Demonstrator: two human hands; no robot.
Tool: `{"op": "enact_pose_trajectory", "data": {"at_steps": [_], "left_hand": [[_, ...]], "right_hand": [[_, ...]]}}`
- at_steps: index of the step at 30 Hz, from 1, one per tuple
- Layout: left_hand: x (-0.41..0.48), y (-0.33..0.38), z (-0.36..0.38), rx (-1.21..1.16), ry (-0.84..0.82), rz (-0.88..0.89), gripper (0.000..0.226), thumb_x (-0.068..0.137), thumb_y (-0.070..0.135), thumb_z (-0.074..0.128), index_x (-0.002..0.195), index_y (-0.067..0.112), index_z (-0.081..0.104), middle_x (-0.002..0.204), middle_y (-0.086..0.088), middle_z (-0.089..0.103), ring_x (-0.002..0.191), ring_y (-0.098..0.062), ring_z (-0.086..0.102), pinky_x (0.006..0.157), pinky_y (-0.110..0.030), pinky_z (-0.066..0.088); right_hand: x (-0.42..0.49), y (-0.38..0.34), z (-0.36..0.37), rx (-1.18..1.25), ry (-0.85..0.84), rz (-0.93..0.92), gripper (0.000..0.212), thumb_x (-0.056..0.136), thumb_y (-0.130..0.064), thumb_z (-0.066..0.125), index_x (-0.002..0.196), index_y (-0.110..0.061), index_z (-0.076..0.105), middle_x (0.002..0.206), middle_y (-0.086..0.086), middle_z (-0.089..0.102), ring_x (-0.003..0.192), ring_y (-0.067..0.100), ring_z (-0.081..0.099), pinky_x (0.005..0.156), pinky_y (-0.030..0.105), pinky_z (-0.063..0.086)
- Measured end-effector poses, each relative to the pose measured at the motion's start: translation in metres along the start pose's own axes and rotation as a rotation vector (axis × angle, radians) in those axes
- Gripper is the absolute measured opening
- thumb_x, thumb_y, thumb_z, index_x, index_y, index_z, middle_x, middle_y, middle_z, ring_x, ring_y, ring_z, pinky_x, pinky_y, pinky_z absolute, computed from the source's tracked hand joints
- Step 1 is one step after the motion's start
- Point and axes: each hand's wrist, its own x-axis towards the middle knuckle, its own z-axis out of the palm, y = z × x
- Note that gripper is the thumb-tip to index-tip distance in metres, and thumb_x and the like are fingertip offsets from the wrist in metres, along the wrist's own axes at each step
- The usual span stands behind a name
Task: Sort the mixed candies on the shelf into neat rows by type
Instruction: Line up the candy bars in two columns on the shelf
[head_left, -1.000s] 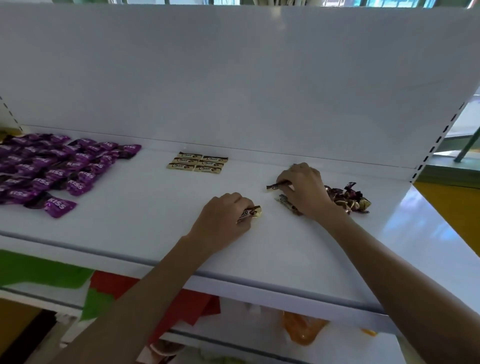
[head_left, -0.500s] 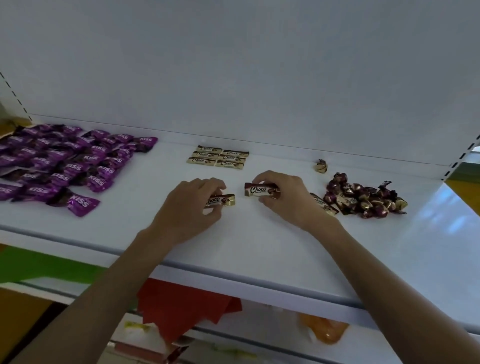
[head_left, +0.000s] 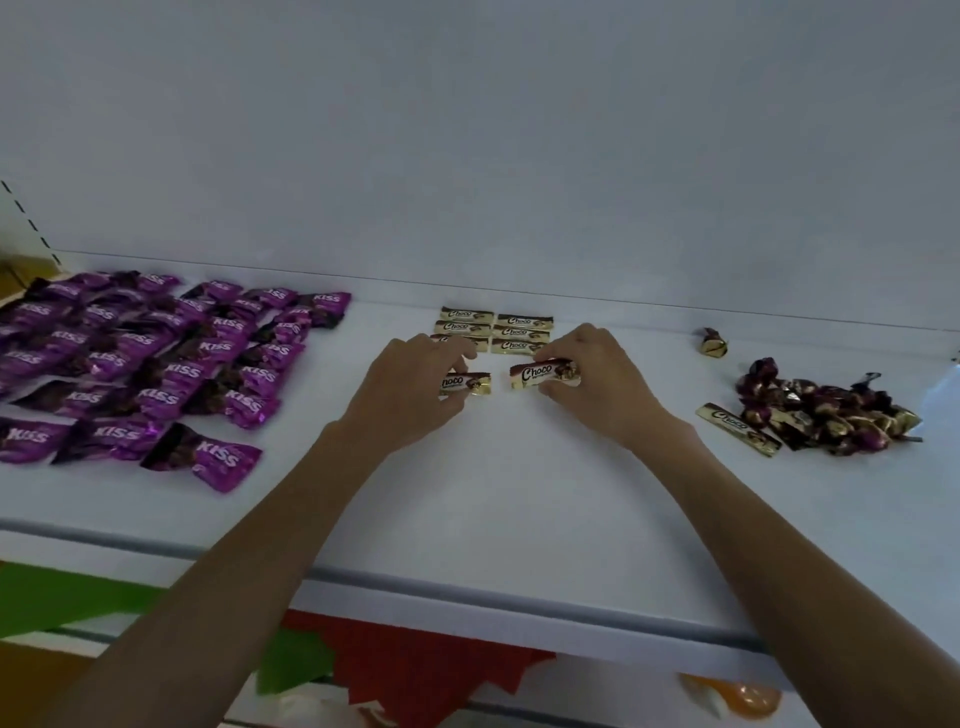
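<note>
Fingers (head_left: 453, 355) and thumb of the left hand (head_left: 410, 387) are curled round the left end of one chocolate bar (head_left: 472, 383), and its gold right end sticks out past the fingertips. The right hand (head_left: 597, 387) pinches a second chocolate bar (head_left: 540, 375), with fingers on its back edge and thumb on its front edge. The printed left half of that bar shows clear of the hand. Both bars sit level, on or just over the white shelf (head_left: 493, 493), end to end with a small gap between them, just in front of the block of bars (head_left: 519, 332).

That block counts six bars in two columns of three; the left hand covers part of the front left one. With the two held bars and one loose bar (head_left: 737, 429) well to the right of the block, nine bars show. Also right of the block lie one lone foil sweet (head_left: 712, 343) and a heap of dark foil sweets (head_left: 831, 415), which touches the loose bar and is too tangled to count. Left of the block spread the purple candies (head_left: 156, 364) in overlapping rows, too many to count surely.
</note>
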Motion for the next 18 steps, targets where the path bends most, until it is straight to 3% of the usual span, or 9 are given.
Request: {"op": "enact_pose_trajectory", "data": {"at_steps": [3, 7, 10, 12, 15, 18], "left_hand": [[0.012, -0.011, 0.002, -0.006, -0.114, -0.048, 0.033, 0.083, 0.02, 0.061, 0.115, 0.02, 0.054, 0.108, 0.007, 0.066, 0.103, -0.018, 0.054, 0.087, -0.029, 0.035], [0.02, -0.022, 0.006, -0.023, -0.172, -0.057, 0.029, 0.085, 0.021, 0.059, 0.114, 0.021, 0.056, 0.108, 0.008, 0.065, 0.105, -0.018, 0.054, 0.089, -0.03, 0.036], [0.023, -0.025, 0.006, 0.01, -0.181, -0.035, 0.022, 0.089, 0.022, 0.055, 0.11, 0.02, 0.061, 0.11, 0.004, 0.058, 0.106, -0.021, 0.049, 0.09, -0.031, 0.034], [0.019, -0.026, 0.009, 0.064, -0.134, 0.008, 0.021, 0.091, 0.018, 0.051, 0.107, 0.016, 0.065, 0.11, -0.005, 0.057, 0.103, -0.024, 0.05, 0.085, -0.033, 0.038], [0.006, -0.027, 0.015, 0.106, -0.093, 0.063, 0.02, 0.086, 0.009, 0.052, 0.1, 0.008, 0.067, 0.093, -0.012, 0.061, 0.084, -0.03, 0.058, 0.068, -0.035, 0.044], [0.006, -0.03, 0.016, 0.194, -0.123, 0.06, 0.034, 0.081, 0.024, 0.04, 0.093, 0.008, 0.069, 0.085, -0.011, 0.063, 0.073, -0.03, 0.06, 0.059, -0.035, 0.046]], "right_hand": [[0.01, -0.002, 0.008, -0.042, -0.02, 0.039, 0.031, 0.083, -0.016, 0.063, 0.114, -0.015, 0.063, 0.112, 0.011, 0.056, 0.108, 0.028, 0.046, 0.092, 0.038, 0.039], [0.016, -0.004, 0.019, -0.047, -0.046, 0.088, 0.027, 0.084, -0.019, 0.059, 0.111, -0.017, 0.064, 0.106, 0.01, 0.057, 0.104, 0.03, 0.048, 0.089, 0.04, 0.042], [0.019, -0.007, 0.02, -0.071, -0.043, 0.104, 0.03, 0.084, -0.022, 0.06, 0.114, -0.017, 0.062, 0.113, 0.009, 0.058, 0.108, 0.03, 0.046, 0.091, 0.041, 0.041], [0.02, -0.009, 0.021, -0.13, -0.036, 0.081, 0.027, 0.085, -0.022, 0.058, 0.112, -0.018, 0.062, 0.114, 0.007, 0.058, 0.108, 0.028, 0.046, 0.089, 0.039, 0.041], [0.02, -0.011, 0.024, -0.168, -0.05, 0.049, 0.025, 0.086, -0.018, 0.053, 0.109, -0.02, 0.064, 0.109, 0.005, 0.06, 0.104, 0.026, 0.049, 0.083, 0.036, 0.042], [0.023, -0.011, 0.027, -0.152, -0.035, 0.045, 0.028, 0.085, -0.013, 0.051, 0.108, -0.02, 0.065, 0.106, 0.005, 0.061, 0.102, 0.026, 0.051, 0.082, 0.037, 0.044]]}}
